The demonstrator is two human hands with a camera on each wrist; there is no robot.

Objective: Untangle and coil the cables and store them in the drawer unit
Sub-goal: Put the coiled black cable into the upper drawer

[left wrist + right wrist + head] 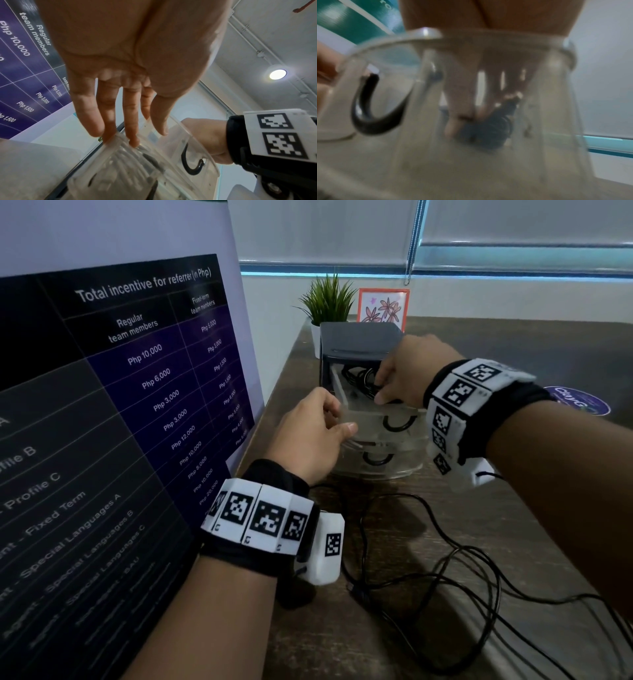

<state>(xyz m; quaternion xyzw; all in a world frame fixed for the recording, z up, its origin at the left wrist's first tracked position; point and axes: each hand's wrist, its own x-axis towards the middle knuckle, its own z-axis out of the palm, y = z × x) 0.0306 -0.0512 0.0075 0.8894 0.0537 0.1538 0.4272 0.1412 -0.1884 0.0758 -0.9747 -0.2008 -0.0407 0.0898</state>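
Observation:
The drawer unit [359, 344] has a dark grey top and clear drawers. Its top drawer [370, 414] is pulled out, and the clear rim [197, 142] and black U-shaped handle [373, 121] are close to both wrist cameras. My left hand [339, 422] grips the drawer's front left corner, thumb over the rim and fingers [133, 142] on the ribbed side. My right hand [380, 392] reaches down into the drawer and pinches a black coiled cable [359, 378]. The coil [488, 128] shows blurred through the drawer front. Loose tangled black cables [428, 559] lie on the table in front.
A second clear drawer [376, 470] below also stands out. A large printed board [120, 405] leans along the table's left side. Behind the unit are a potted plant [329, 299] and a framed flower picture [383, 304]. A round sticker [579, 402] lies on the brown table [513, 525].

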